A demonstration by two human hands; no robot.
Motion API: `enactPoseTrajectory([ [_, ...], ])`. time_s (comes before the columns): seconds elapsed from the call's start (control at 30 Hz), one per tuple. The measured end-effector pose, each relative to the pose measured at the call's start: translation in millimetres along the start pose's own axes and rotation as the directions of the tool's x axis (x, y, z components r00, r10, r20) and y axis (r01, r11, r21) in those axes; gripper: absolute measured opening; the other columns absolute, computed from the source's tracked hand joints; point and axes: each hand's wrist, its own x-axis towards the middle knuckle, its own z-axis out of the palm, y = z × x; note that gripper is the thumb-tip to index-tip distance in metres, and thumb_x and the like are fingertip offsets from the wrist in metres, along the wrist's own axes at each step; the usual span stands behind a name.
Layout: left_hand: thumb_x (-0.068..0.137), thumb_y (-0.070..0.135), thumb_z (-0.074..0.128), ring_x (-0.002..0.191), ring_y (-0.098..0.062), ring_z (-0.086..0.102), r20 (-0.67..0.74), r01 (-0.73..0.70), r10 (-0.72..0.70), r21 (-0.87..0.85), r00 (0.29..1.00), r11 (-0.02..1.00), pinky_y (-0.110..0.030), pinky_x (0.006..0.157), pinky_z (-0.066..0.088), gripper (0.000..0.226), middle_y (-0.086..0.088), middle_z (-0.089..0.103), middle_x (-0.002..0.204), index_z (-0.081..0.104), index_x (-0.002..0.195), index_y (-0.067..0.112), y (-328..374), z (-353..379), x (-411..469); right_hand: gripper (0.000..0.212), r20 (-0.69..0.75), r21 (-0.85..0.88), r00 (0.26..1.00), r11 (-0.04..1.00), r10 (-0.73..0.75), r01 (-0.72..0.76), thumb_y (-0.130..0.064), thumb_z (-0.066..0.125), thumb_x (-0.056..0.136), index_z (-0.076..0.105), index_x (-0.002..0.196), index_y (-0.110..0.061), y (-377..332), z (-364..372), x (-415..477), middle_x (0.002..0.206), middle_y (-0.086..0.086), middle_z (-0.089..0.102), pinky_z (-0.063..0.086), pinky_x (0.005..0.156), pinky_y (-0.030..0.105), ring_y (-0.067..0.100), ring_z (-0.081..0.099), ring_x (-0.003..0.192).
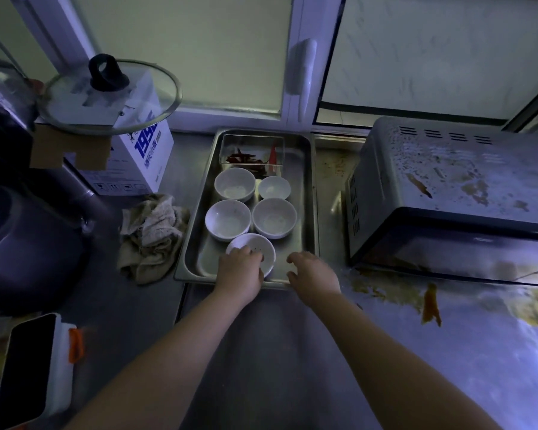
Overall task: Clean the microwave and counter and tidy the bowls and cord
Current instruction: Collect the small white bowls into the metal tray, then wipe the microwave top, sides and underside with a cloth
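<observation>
The left hand (239, 270) curls its fingers over the rim of a small white ceramic bowl (260, 248) at the near end of a rectangular steel tray (305, 187). The right hand (314, 274) hovers just right of it, fingers loosely bent, empty. Four more white bowls (274, 221) sit farther in; a stained silver microwave (448, 181) stands to the right on the steel surface (261, 336).

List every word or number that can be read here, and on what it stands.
"195", next digit partly hidden by the glass lid: on the white carton.
The small blue print beside it: too blurred.
Label on the dark appliance: too blurred.
Mark on the microwave door: too faint.
</observation>
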Motion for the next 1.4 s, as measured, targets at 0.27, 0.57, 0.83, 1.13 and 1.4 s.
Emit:
enactPoseTrajectory([
  [0.27, 0.084, 0.025, 0.052, 0.100, -0.028, 0.056, -0.035, -0.192, 0.193, 0.037, 0.981, 0.981, -0.035, 0.075, 0.035, 0.022, -0.002, 0.059, 0.102, 0.060, 0.105, 0.022, 101.5, -14.8, 0.7, 0.035, -0.128, -0.165, 0.991, 0.986, -0.031, 0.009, -0.024, 0.050, 0.092, 0.053, 0.127, -0.020, 77.0, -40.3, -56.8, 0.126, 0.003, 0.055, 0.041, 0.093, 0.036, 0.026, 0.047, 0.117],
  [0.57, 0.089, 0.031, 0.051, 0.103, -0.025, 0.054, -0.031, -0.364, 0.365, 0.033, 0.930, 0.931, -0.039, 0.086, 0.039, 0.025, 0.002, 0.059, 0.107, 0.058, 0.112, 0.026, 263.8, -5.9, -11.7, 0.023, -0.219, -0.138, 0.976, 0.990, -0.006, -0.024, -0.027, 0.049, 0.092, 0.057, 0.111, -0.019, 204.2, -95.9, -137.3, 0.111, 0.002, 0.056, 0.038, 0.081, 0.033, 0.026, 0.049, 0.106],
  [0.83, 0.089, 0.027, 0.053, 0.101, -0.024, 0.053, -0.057, -0.392, 0.392, -0.003, 0.918, 0.920, -0.037, 0.087, 0.036, 0.021, 0.003, 0.058, 0.105, 0.058, 0.109, 0.027, 436.2, 15.2, -27.1, 0.032, -0.260, -0.106, 0.962, 0.987, 0.087, -0.118, -0.026, 0.054, 0.091, 0.057, 0.122, -0.018, 350.7, -141.6, -222.4, 0.121, 0.005, 0.056, 0.041, 0.087, 0.037, 0.029, 0.047, 0.115],
  [1.13, 0.088, 0.027, 0.051, 0.103, -0.024, 0.051, -0.046, -0.456, 0.454, -0.051, 0.890, 0.888, -0.037, 0.085, 0.035, 0.021, 0.003, 0.059, 0.104, 0.059, 0.107, 0.026, 560.4, 21.1, -35.2, 0.037, -0.306, -0.006, 0.928, 0.975, 0.210, -0.223, -0.031, 0.056, 0.092, 0.055, 0.129, -0.025, 461.5, -175.2, -274.3, 0.128, -0.002, 0.054, 0.039, 0.093, 0.035, 0.024, 0.043, 0.124],
  [1.4, 0.092, 0.031, 0.048, 0.107, -0.025, 0.050, -0.041, -0.614, 0.613, -0.048, 0.789, 0.788, -0.038, 0.087, 0.035, 0.020, 0.002, 0.060, 0.106, 0.059, 0.106, 0.025, 637.7, 17.9, -12.6, 0.038, -0.414, 0.061, 0.838, 0.930, 0.354, -0.363, -0.031, 0.058, 0.091, 0.056, 0.129, -0.025, 511.9, -188.3, -311.5, 0.127, -0.002, 0.056, 0.040, 0.093, 0.035, 0.025, 0.046, 0.120],
])
